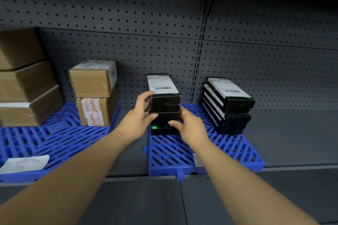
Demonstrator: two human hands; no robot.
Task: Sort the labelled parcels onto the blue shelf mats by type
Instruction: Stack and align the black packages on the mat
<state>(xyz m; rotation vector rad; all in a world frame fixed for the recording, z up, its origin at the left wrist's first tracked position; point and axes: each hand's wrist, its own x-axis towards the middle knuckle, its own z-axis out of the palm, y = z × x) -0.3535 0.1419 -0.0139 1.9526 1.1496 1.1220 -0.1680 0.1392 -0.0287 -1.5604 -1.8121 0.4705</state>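
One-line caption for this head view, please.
Both hands, left and right, steady a stack of black parcels on the right blue mat.

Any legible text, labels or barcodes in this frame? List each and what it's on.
"Beyildad"-like red script, uncertain: tape on the lower brown box.
Shipping label with barcodes on the black stack held by both hands: print too small.
Label on the right black stack: too small.
Label on the upper brown box: blurred.
Loose paper sheet: blurred.
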